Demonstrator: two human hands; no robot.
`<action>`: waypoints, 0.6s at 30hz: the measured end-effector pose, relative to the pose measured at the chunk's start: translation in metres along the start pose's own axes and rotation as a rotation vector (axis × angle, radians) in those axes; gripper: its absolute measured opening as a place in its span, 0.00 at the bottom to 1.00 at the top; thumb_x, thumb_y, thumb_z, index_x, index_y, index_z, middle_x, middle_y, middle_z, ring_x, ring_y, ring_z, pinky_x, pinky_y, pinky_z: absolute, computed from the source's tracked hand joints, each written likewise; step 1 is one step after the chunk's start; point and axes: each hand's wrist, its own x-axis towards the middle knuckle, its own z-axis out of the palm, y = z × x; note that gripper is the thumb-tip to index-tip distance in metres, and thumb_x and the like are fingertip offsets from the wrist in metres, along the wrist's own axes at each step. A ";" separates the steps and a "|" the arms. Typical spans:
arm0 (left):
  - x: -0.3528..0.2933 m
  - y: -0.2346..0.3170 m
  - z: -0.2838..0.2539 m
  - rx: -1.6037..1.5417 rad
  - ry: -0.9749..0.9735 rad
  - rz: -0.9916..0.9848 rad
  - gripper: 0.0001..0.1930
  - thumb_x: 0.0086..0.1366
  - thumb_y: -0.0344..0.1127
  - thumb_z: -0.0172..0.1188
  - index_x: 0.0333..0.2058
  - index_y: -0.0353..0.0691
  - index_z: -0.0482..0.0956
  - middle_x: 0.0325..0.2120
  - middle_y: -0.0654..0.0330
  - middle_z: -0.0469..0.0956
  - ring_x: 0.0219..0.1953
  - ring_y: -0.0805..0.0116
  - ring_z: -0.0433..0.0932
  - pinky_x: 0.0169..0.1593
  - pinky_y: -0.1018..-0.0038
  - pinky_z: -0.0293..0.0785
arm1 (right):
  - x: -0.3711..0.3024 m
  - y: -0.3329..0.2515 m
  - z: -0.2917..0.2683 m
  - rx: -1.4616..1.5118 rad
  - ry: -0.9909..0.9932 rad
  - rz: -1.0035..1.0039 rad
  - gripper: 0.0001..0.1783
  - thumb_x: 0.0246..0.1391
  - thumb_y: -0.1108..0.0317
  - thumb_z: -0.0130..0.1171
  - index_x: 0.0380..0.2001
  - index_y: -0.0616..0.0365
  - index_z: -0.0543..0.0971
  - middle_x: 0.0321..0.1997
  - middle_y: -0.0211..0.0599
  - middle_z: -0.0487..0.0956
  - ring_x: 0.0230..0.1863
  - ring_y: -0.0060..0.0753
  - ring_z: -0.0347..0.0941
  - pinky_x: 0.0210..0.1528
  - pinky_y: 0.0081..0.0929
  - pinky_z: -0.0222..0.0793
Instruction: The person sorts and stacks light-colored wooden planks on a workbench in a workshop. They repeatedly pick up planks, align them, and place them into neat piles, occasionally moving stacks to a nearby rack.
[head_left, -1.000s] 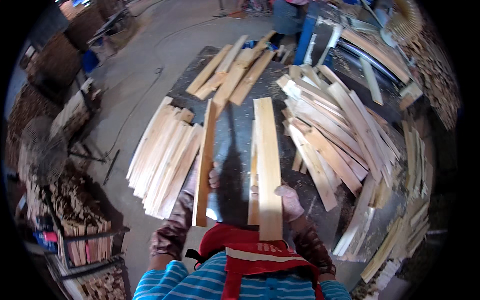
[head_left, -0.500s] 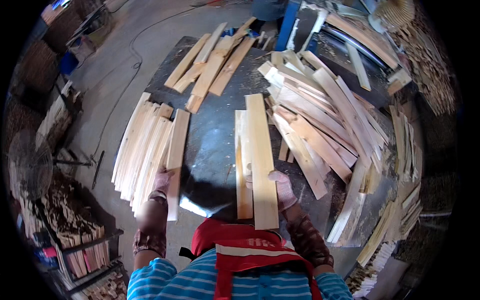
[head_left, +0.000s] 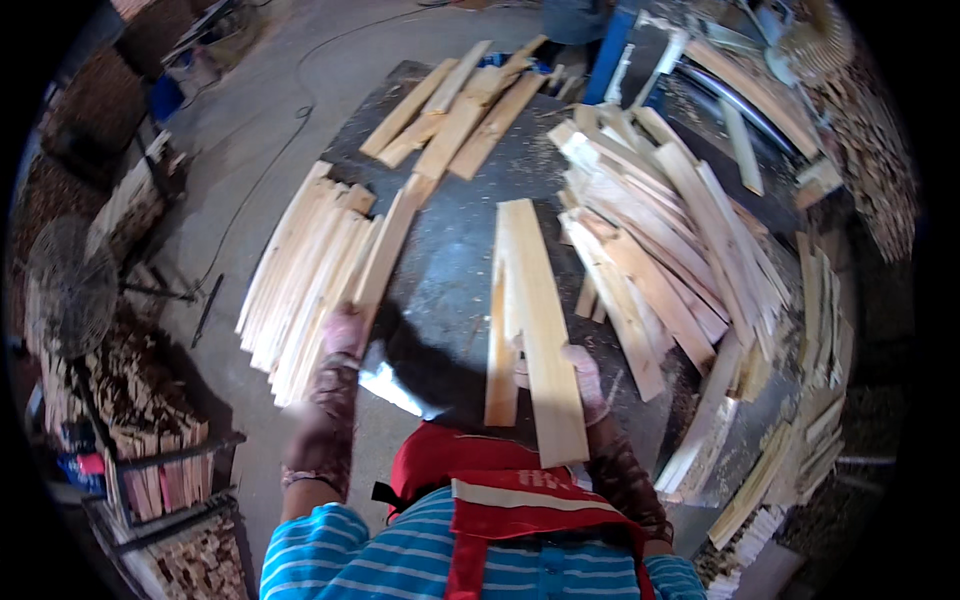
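My left hand (head_left: 343,332), in a pale glove, is closed on the near part of a wooden board (head_left: 388,248). That board lies along the right side of a row of similar boards (head_left: 300,280) on the dark tabletop (head_left: 440,260). My right hand (head_left: 588,382), also gloved, grips the right edge of another board (head_left: 548,335), its fingers curled underneath. This board slants, its near end close to my red apron (head_left: 430,460). Partly beneath it, on its left, is a further narrow board (head_left: 499,350) with a darker streak.
A loose heap of boards (head_left: 650,240) covers the table's right side. Several crossed boards (head_left: 465,110) lie at its far end. A fan (head_left: 70,285) stands left, above a rack of wood pieces (head_left: 165,455). A cable (head_left: 302,112) runs across the floor.
The board at my left hand has moved away from me, beside the row. The board in my right hand has turned, its near end swinging right. The whole view has shifted slightly.
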 end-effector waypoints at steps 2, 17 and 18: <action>-0.002 -0.026 -0.014 0.216 0.074 -0.044 0.18 0.63 0.47 0.57 0.44 0.41 0.82 0.39 0.43 0.82 0.45 0.44 0.80 0.50 0.54 0.75 | -0.009 -0.006 0.001 0.101 0.003 0.015 0.36 0.54 0.54 0.56 0.58 0.72 0.69 0.47 0.52 0.81 0.42 0.47 0.82 0.50 0.37 0.78; -0.140 0.263 0.085 -1.654 -1.112 -0.270 0.24 0.64 0.38 0.64 0.54 0.32 0.70 0.45 0.53 0.78 0.46 0.57 0.80 0.57 0.58 0.76 | 0.001 -0.028 -0.033 -1.884 0.554 -0.763 0.24 0.55 0.53 0.64 0.51 0.56 0.80 0.57 0.46 0.77 0.59 0.49 0.73 0.61 0.44 0.68; -0.140 0.266 0.087 -1.749 -1.183 -0.266 0.24 0.65 0.40 0.63 0.54 0.32 0.70 0.45 0.53 0.77 0.46 0.58 0.79 0.58 0.56 0.75 | -0.009 -0.034 -0.067 -1.972 0.694 -0.827 0.31 0.54 0.49 0.63 0.55 0.60 0.77 0.56 0.46 0.78 0.59 0.49 0.72 0.62 0.43 0.66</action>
